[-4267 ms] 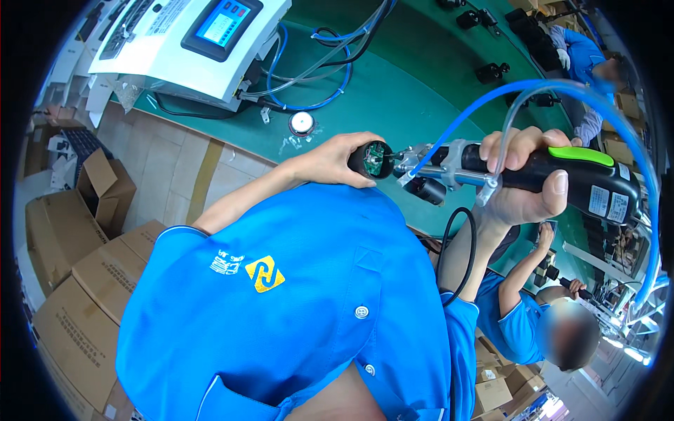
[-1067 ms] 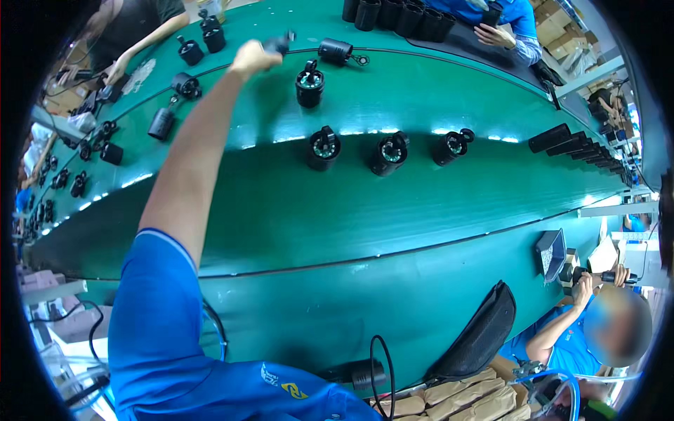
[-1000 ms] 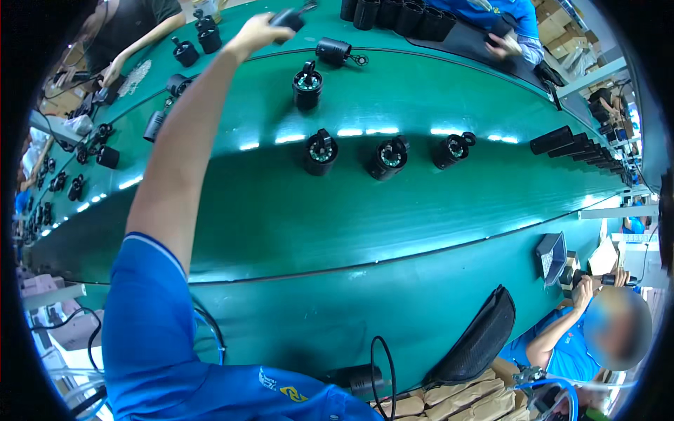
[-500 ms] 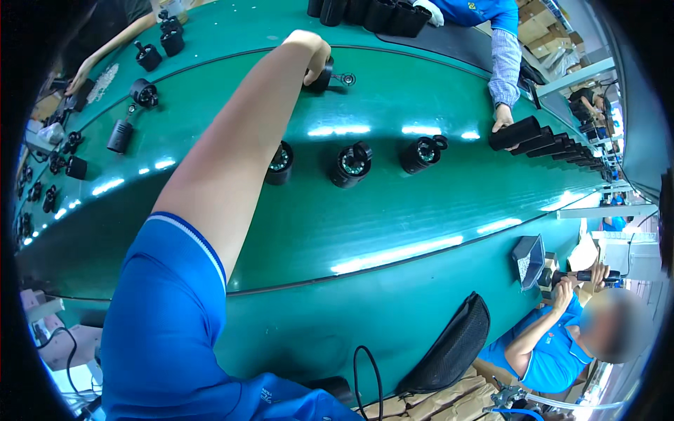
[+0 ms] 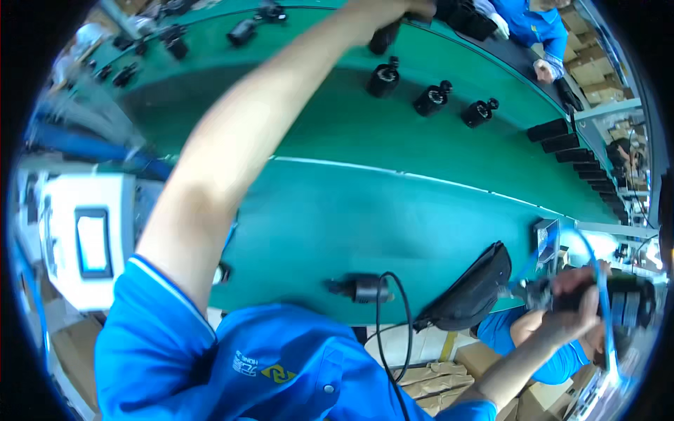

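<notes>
My left arm stretches across the green belt, and my left hand (image 5: 413, 7) is at the upper edge, partly cut off, close to a black cylindrical unit (image 5: 382, 41). Its fingers are smeared, so I cannot see whether they grip the unit. Three similar black units with small jointed brackets, the nearest (image 5: 384, 81) among them, stand in a slanting row on the belt. At the right my right hand (image 5: 577, 314) has its fingers wrapped round a dark cylindrical object (image 5: 625, 302), blurred by motion. A blurred metal fitting (image 5: 523, 289) and blue hose (image 5: 602, 295) are beside it.
A black pouch (image 5: 470, 288) and a black cable (image 5: 382, 337) lie at the near bench edge, beside a dark part (image 5: 365, 288). Black tubes (image 5: 562, 144) line the right. A white machine (image 5: 91, 242) stands left. Co-workers sit far right and near right.
The view has swung, so the belt sits higher. My right hand has come into view at the right with the dark object. My left arm reaches farther up in the picture.
</notes>
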A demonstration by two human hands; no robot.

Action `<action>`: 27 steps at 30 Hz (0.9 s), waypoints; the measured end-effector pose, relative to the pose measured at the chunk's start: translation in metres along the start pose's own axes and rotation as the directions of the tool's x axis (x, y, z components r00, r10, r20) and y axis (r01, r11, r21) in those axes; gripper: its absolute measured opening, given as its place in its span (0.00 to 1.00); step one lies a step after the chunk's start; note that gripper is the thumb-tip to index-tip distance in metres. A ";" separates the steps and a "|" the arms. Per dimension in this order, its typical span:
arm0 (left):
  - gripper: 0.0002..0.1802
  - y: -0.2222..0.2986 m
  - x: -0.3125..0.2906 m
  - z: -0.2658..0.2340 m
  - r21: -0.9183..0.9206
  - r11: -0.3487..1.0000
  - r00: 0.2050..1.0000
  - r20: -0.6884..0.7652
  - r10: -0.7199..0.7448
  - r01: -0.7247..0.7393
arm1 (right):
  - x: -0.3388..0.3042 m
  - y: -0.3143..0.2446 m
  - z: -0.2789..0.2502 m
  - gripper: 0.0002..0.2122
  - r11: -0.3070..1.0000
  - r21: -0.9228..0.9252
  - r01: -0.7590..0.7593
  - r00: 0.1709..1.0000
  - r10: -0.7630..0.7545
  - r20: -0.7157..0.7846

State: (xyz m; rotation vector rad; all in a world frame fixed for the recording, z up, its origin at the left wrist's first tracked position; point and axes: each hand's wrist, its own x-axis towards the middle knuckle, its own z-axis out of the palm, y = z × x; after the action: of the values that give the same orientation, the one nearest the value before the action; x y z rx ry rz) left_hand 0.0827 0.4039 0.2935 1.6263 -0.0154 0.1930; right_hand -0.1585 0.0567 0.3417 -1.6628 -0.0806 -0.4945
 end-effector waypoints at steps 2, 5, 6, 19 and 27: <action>0.24 -0.024 -0.081 -0.030 -0.131 0.983 0.985 0.129 -0.113 0.130 | -0.004 0.005 0.022 0.20 0.987 0.159 -0.024 0.991 0.003 0.135; 0.21 -0.042 -0.197 -0.050 -0.127 0.946 0.942 0.204 -0.268 0.297 | -0.025 -0.008 0.049 0.18 0.969 0.244 -0.045 0.972 -0.014 0.234; 0.21 -0.049 -0.231 -0.057 -0.156 0.894 0.904 0.153 -0.399 0.421 | -0.033 -0.011 0.056 0.17 0.955 0.291 -0.053 0.967 -0.023 0.252; 0.25 -0.087 -0.396 -0.096 -0.393 0.471 0.564 0.164 -0.809 0.790 | -0.089 -0.034 0.102 0.12 0.887 0.426 -0.175 0.947 0.033 0.320; 0.23 -0.055 -0.427 -0.125 -0.390 0.607 0.707 0.203 -0.677 0.693 | -0.099 -0.041 0.119 0.13 0.849 0.497 -0.176 0.945 0.004 0.327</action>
State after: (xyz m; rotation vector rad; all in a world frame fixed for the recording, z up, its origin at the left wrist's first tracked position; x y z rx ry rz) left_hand -0.3451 0.4852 0.1885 1.0700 0.5125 -0.4235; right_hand -0.2289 0.2007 0.3358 -1.1833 -0.3420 -0.1062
